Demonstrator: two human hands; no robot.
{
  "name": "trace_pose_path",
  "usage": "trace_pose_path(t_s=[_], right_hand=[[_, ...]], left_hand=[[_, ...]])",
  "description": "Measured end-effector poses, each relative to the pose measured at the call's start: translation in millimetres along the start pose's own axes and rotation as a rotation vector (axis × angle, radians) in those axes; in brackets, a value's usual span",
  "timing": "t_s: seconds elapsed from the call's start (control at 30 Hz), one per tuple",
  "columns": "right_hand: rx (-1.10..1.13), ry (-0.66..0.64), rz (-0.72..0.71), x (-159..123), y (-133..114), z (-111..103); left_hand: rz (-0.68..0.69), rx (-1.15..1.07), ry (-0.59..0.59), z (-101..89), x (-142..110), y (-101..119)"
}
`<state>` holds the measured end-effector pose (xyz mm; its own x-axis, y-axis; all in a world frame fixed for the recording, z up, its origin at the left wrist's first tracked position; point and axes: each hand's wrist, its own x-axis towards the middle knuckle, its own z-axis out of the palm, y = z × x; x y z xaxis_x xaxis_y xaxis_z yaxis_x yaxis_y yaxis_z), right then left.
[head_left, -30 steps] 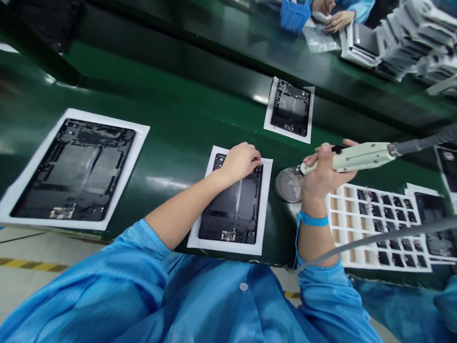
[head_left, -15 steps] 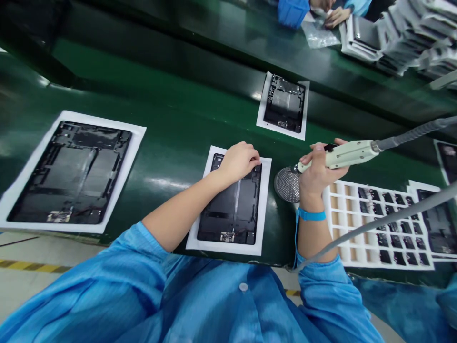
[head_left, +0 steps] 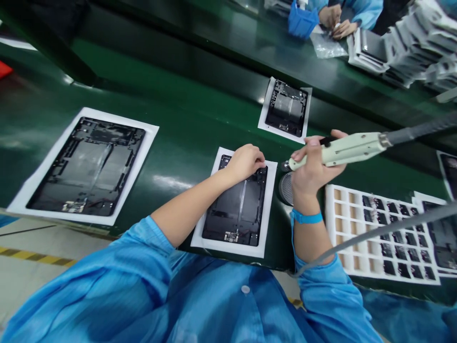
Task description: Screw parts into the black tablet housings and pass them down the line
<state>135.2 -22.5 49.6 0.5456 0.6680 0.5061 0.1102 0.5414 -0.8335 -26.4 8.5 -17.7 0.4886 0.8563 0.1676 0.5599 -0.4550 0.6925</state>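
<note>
My left hand [head_left: 245, 162] rests curled on the top edge of a black tablet housing [head_left: 237, 207] that lies on a white sheet [head_left: 267, 228] on the green belt. My right hand [head_left: 311, 169] grips a cream electric screwdriver [head_left: 344, 148] with a grey cable; its tip points left, just right of the housing's upper right corner. A round perforated metal dish [head_left: 285, 189] sits under that hand. A blue strap circles my right wrist.
A white compartment tray [head_left: 378, 228] with small black parts lies to the right. Two more housings on white sheets sit on the belt, one at left [head_left: 87, 164] and one farther back [head_left: 286, 113]. Another person's hands [head_left: 333, 21] work across the belt by stacked trays [head_left: 410, 43].
My right hand with the screwdriver has risen and shifted slightly left, towards the housing's corner, now covering most of the metal dish. My left hand stays on the housing.
</note>
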Motion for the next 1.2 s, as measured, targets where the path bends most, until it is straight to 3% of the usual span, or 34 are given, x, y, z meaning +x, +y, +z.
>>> trace_pose_path(t_s=[0.17, 0.83, 0.97, 1.07, 1.2], right_hand=[[-0.068, -0.105, 0.112, -21.9, 14.6, 20.2], [-0.097, -0.159, 0.125, -37.9, 24.9, 27.3], [-0.072, -0.146, 0.166, -33.8, 18.4, 29.5], [-0.064, -0.103, 0.181, -28.4, -0.4, 10.4], [-0.061, 0.023, 0.106, -27.3, -23.3, -40.0]], left_hand=[[0.019, 0.022, -0.017, 0.5, -0.4, 2.4], [0.022, 0.066, -0.03, 0.2, 2.3, 5.1], [0.029, 0.013, -0.025, -10.3, -0.1, 8.2], [0.002, -0.133, 0.114, -37.7, -29.2, 9.4], [-0.239, -0.38, 0.213, -88.7, -115.1, 6.7]])
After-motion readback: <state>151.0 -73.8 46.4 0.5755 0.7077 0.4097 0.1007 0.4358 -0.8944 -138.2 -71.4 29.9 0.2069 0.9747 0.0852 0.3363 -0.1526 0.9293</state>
